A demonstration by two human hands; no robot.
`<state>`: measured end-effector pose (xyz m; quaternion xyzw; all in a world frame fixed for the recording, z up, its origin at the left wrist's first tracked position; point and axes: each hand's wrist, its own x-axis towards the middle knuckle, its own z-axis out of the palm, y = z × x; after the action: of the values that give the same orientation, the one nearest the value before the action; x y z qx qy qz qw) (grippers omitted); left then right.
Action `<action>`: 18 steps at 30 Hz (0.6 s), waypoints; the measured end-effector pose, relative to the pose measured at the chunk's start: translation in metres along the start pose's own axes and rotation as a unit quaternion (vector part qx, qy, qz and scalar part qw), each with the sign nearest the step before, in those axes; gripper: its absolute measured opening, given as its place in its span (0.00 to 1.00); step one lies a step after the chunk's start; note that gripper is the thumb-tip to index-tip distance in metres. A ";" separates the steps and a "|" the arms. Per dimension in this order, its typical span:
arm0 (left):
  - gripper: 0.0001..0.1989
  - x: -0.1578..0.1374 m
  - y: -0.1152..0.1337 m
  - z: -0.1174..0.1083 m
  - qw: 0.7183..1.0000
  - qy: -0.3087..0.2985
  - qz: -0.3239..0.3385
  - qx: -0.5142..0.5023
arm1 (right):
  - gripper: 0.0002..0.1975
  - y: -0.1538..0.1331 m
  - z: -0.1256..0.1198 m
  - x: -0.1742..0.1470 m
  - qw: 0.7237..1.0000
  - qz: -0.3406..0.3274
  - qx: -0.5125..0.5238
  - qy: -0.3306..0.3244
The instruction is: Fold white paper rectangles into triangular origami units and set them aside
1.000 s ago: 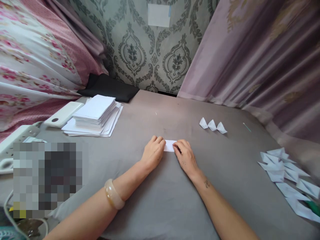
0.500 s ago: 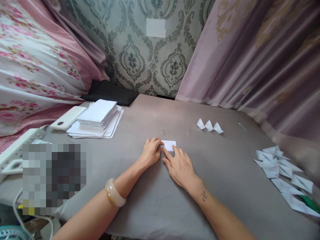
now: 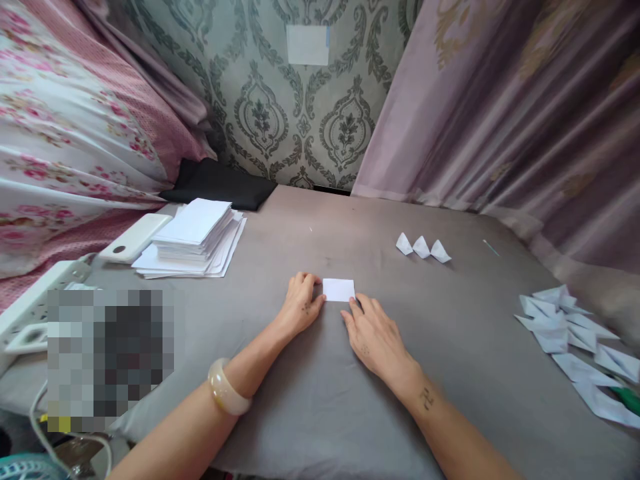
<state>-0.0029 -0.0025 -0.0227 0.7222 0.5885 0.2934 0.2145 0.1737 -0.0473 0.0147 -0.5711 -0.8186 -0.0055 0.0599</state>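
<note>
A small white rectangle of paper [image 3: 339,290], seemingly folded, lies flat on the grey cloth in front of me. My left hand [image 3: 301,303] rests at its left edge, thumb and index finger apart and close to the paper's two left corners. At the lower right corner is my right hand [image 3: 375,330], its fingers stretched out and the fingertips at the paper's edge. Neither hand grips the sheet; both are open. A pale bangle [image 3: 227,388] circles my left forearm.
Stacked white paper [image 3: 193,227] stands at the left beside a white power bank [image 3: 135,238] and a power strip [image 3: 45,293]. Three small folded paper pieces [image 3: 421,247] stand at the back right. Several folded papers [image 3: 553,333] lie at the far right.
My right hand has moved right, from across the paper to its lower right corner. The left fingers have drawn off the paper's left end, so the whole rectangle now shows.
</note>
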 end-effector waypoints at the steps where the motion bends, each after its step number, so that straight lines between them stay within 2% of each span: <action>1: 0.12 0.000 -0.001 0.001 1.000 0.003 -0.001 -0.005 | 0.20 0.001 -0.001 0.000 1.000 0.003 -0.004 -0.002; 5: 0.10 0.000 -0.001 0.001 1.000 0.002 -0.004 -0.031 | 0.18 0.003 -0.003 0.000 1.000 0.007 -0.007 0.004; 12: 0.10 0.004 0.003 -0.002 0.996 -0.005 -0.054 -0.071 | 0.13 0.006 0.006 0.006 0.998 0.022 0.009 0.051; 16: 0.04 0.002 0.009 -0.002 0.997 -0.007 -0.035 -0.073 | 0.08 0.009 0.011 0.009 0.993 0.061 0.056 0.084; 18: 0.02 0.000 0.013 -0.004 0.998 0.012 0.003 -0.059 | 0.13 0.011 0.012 0.010 0.985 0.080 0.080 0.133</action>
<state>0.0041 -0.0052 -0.0111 0.7064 0.5702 0.3375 0.2488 0.1797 -0.0333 0.0028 -0.6226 -0.7527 -0.0111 0.2137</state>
